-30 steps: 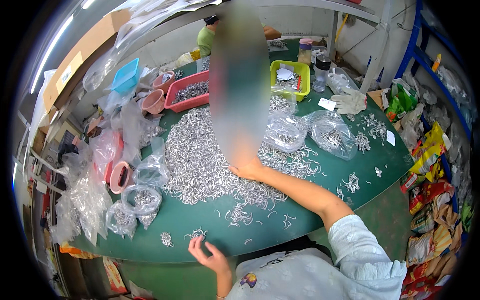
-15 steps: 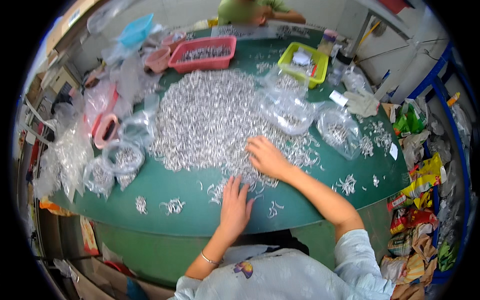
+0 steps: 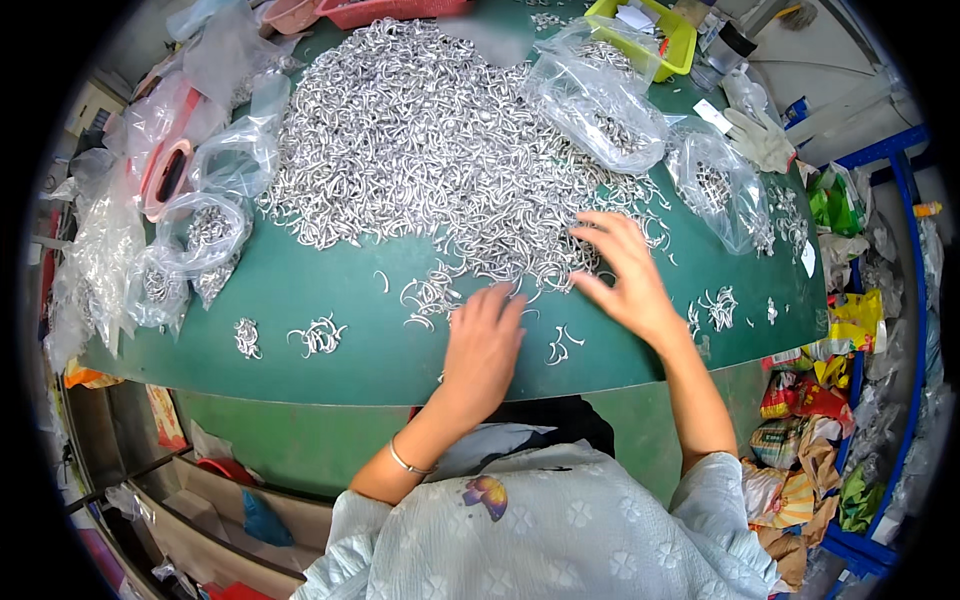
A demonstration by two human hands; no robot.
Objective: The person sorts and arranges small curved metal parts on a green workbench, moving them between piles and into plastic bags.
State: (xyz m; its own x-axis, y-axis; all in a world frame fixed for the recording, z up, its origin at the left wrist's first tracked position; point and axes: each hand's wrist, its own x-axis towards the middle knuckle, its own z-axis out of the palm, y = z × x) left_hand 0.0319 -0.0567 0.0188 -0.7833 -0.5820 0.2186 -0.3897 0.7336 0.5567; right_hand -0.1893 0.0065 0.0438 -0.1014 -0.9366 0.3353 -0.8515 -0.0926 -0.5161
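**Sorting small metal hooks on a green table**

Resting flat, palm down, the left hand [image 3: 483, 345] lies on the green table [image 3: 330, 300] with its fingertips touching the near fringe of a large heap of small curved silver metal hooks [image 3: 420, 130]. The right hand [image 3: 620, 275] lies just beside it, fingers spread wide over the heap's right edge; neither hand grasps anything. Loose hooks lie scattered nearer the person, in small clusters [image 3: 318, 335]. Each hook appears light, stiff and smooth (probably prone to tangling with its neighbours, being curved), so a pinch at the bend between thumb and forefinger seems the surest hold; raking with flat fingers should move many at once. Clear plastic bags [image 3: 600, 95] partly filled with hooks lie around the heap, and a yellow basket [image 3: 655, 25] stands beyond it.
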